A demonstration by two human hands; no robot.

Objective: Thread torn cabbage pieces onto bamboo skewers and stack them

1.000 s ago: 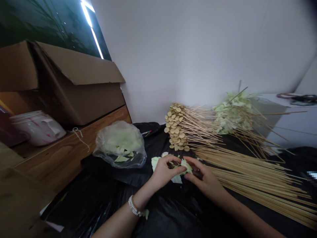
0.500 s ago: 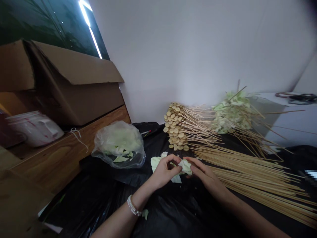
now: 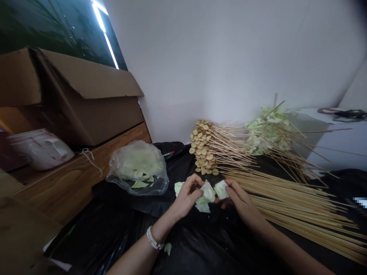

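My left hand (image 3: 187, 195), with a beaded bracelet (image 3: 155, 238) at the wrist, pinches a pale cabbage leaf piece (image 3: 208, 191) between thumb and fingers. A second cabbage piece (image 3: 221, 189) is gripped by my right hand (image 3: 238, 197), a small gap away from the first. More cabbage pieces (image 3: 203, 207) lie on the black plastic under and beside my hands. Right of my hands, long bare wooden skewers (image 3: 286, 194) lie in a wide row. Behind my hands is a stack of skewers tipped with round pale slices (image 3: 204, 147).
A clear plastic bag (image 3: 137, 166) of cabbage lies at left. Skewered cabbage (image 3: 269, 131) is heaped at the back right by the wall. An open cardboard box (image 3: 94, 110) and a white jar (image 3: 43, 148) stand on a wooden surface. One cabbage scrap (image 3: 168, 249) lies near my left wrist.
The cabbage my hands held together is now two pieces held apart. My right hand has moved slightly right with one piece; my left keeps the other.
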